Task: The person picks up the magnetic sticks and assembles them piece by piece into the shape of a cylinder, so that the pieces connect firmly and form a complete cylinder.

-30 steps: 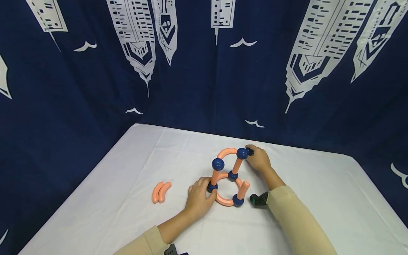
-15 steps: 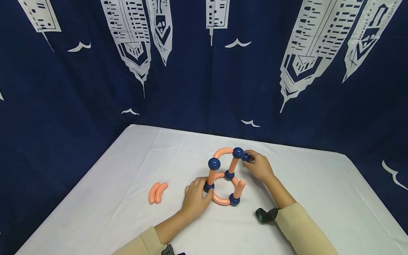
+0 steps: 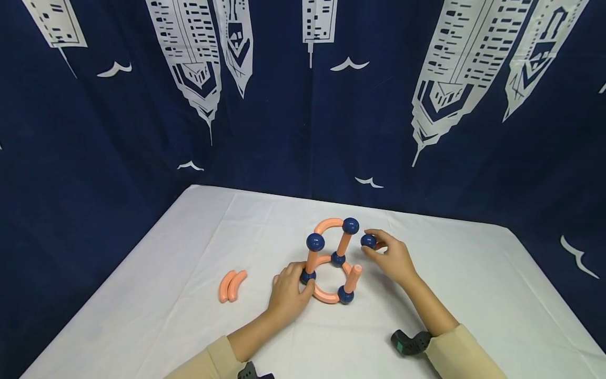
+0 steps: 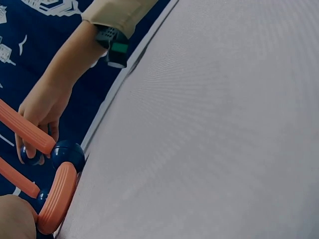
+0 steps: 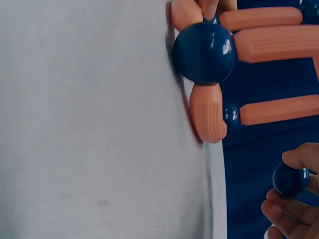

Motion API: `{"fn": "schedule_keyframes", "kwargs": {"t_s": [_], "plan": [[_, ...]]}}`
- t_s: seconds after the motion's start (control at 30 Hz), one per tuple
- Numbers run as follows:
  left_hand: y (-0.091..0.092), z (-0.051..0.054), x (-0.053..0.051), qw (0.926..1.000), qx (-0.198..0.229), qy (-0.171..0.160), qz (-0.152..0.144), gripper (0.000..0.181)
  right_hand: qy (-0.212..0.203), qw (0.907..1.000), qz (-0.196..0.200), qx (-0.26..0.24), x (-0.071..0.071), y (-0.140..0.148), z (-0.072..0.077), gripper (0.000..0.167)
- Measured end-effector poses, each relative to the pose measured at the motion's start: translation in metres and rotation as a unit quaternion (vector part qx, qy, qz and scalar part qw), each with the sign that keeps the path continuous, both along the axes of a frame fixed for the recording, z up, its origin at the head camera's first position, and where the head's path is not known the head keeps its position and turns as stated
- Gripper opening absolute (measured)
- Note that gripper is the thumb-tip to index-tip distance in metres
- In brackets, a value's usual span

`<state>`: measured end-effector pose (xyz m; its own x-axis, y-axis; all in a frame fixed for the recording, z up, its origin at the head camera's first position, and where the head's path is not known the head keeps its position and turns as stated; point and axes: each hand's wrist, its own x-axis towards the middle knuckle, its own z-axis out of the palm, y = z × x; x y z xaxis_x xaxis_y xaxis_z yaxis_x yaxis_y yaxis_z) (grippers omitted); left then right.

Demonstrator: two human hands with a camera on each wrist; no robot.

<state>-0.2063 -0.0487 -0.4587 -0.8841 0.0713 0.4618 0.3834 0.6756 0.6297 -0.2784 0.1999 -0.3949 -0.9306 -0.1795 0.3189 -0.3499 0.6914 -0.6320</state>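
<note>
A frame of orange rods and blue balls stands on the table, with a ring of curved rods at its base. My left hand [image 3: 290,296] grips the blue ball [image 3: 308,277] at the ring's left corner. Two upright rods carry a top-left ball [image 3: 315,242] and a top-right ball [image 3: 350,226], joined by a curved rod [image 3: 327,225]. The front-right upright rod [image 3: 352,278] has a bare top. Right of the frame, my right hand [image 3: 392,259] pinches a loose blue ball [image 5: 290,180] between thumb and fingers, apart from the frame.
Two loose curved orange rods [image 3: 232,286] lie side by side on the white-covered table [image 3: 189,252], left of my left hand. A dark blue curtain [image 3: 284,131] with white printed buildings hangs behind the table. Each wrist wears a dark camera [image 3: 410,342].
My right hand has drawn back from beside the top-right ball, toward me and to the right, with the loose ball in its fingers. My left hand keeps its grip; the view shifts slightly.
</note>
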Motion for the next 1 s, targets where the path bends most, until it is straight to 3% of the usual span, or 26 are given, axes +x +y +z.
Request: {"fn": "schedule_keyframes", "kwargs": {"t_s": [0.43, 1.0], "plan": [[0.0, 0.0, 0.0, 1.0, 0.0, 0.005, -0.002, 0.032, -0.006, 0.9996, 0.006, -0.027, 0.032, -0.004, 0.02, 0.039], [-0.001, -0.002, 0.0, 1.0, 0.0, -0.003, -0.002, 0.033, 0.043, 0.9974, 0.053, -0.022, 0.077, -0.015, 0.05, 0.038]]}}
